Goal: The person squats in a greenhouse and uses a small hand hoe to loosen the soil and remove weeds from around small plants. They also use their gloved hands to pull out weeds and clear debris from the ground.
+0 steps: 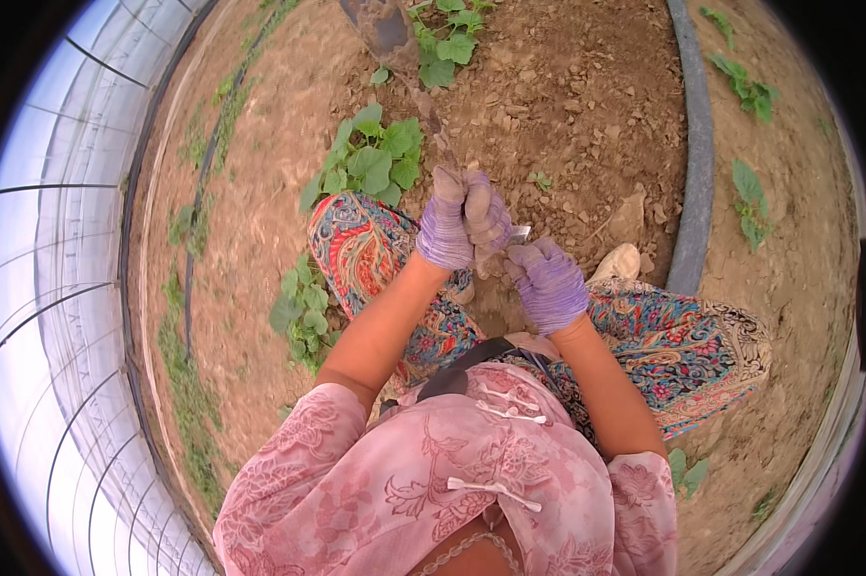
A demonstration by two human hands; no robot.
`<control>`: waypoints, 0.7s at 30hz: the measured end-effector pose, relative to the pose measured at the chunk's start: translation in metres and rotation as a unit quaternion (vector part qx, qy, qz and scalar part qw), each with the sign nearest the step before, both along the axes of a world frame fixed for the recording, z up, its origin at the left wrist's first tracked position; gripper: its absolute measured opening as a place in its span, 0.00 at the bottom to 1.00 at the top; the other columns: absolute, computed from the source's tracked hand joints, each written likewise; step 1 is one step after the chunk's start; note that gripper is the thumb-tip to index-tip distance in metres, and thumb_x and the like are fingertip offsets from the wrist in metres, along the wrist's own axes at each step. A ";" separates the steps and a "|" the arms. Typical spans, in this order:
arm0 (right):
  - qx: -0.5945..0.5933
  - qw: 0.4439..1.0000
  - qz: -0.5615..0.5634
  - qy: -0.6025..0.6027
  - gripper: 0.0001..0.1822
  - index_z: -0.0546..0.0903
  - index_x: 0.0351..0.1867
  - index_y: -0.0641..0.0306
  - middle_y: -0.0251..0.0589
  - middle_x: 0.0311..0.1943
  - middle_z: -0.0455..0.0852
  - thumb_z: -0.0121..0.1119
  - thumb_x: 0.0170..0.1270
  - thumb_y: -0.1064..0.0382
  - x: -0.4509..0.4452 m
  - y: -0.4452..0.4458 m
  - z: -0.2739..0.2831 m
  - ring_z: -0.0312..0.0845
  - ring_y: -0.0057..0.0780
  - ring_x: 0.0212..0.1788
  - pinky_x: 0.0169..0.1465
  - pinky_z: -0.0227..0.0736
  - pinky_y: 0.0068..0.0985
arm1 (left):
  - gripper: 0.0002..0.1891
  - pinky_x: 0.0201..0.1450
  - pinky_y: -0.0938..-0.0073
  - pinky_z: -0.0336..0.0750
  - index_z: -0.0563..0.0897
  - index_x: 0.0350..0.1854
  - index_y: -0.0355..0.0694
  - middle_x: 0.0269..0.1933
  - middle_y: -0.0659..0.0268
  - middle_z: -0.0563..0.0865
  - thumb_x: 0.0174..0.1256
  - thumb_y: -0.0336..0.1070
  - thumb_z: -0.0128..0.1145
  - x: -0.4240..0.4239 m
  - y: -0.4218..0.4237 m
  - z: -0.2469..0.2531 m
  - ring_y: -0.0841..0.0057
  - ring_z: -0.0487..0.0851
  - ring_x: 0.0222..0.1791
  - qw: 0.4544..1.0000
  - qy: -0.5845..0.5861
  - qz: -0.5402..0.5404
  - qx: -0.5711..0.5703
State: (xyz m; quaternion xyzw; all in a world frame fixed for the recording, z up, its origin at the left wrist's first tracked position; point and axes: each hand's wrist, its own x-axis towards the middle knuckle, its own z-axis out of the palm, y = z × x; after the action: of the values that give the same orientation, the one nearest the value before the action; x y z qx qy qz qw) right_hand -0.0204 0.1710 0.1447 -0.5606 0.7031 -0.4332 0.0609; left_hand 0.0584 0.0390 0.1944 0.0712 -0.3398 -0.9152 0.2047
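My left hand (462, 216), in a soiled purple knit glove, is closed at the lower end of a long muddy strip (433, 119). The strip runs up from the fist and widens into a dark, mud-caked flat piece (393, 32) at the top. My right hand (548, 284), gloved alike, is beside and below the left, its fingers curled inward. Between the hands shows a short shiny metal blade (521, 234); which hand holds it is unclear. Mud-covered material (487, 263) hangs under the left fist, close to the right fingertips.
Leafy green plants (369, 162) grow left of my hands and further ahead (451, 43). A tiny seedling (541, 180) stands in the cloddy soil. A grey flat hose (692, 158) runs along the right, past my shoe (619, 263). Greenhouse film (66, 252) curves at far left.
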 end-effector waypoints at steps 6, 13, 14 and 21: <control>0.016 1.000 -0.020 -0.015 0.06 0.76 0.31 0.56 0.42 0.27 0.74 0.56 0.49 0.63 0.005 0.001 -0.004 0.73 0.41 0.29 0.29 0.69 0.33 | 0.29 0.05 0.82 0.42 0.56 0.09 0.48 0.06 0.78 0.49 0.51 0.68 0.44 -0.003 -0.003 -0.001 0.86 0.45 0.04 1.000 0.006 -0.028 0.000; 0.029 0.996 -0.023 -0.075 0.06 0.75 0.31 0.58 0.43 0.28 0.74 0.56 0.51 0.64 -0.001 0.000 -0.002 0.73 0.43 0.29 0.30 0.69 0.34 | 0.27 0.08 0.85 0.50 0.65 0.13 0.45 0.09 0.76 0.58 0.50 0.66 0.49 -0.008 -0.011 -0.008 0.85 0.52 0.06 0.994 0.063 -0.090 0.025; 0.037 0.998 -0.010 -0.058 0.06 0.75 0.31 0.59 0.44 0.28 0.74 0.56 0.51 0.64 0.006 0.006 -0.005 0.73 0.44 0.29 0.30 0.69 0.34 | 0.27 0.09 0.85 0.50 0.65 0.14 0.45 0.09 0.76 0.59 0.50 0.66 0.49 -0.007 -0.007 -0.008 0.85 0.53 0.06 0.997 0.034 -0.071 0.018; 0.021 0.994 -0.057 -0.094 0.06 0.75 0.31 0.56 0.43 0.28 0.75 0.57 0.50 0.63 -0.002 -0.002 -0.007 0.73 0.42 0.29 0.31 0.70 0.33 | 0.26 0.11 0.84 0.54 0.65 0.18 0.46 0.13 0.75 0.62 0.47 0.67 0.51 -0.003 -0.014 -0.015 0.83 0.58 0.10 0.990 0.061 -0.113 0.051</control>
State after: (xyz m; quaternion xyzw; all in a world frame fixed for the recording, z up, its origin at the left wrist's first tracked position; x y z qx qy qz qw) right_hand -0.0225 0.1689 0.1376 -0.4747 0.7340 -0.4722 0.1133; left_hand 0.0552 0.0250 0.1794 -0.0130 -0.2856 -0.9511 0.1169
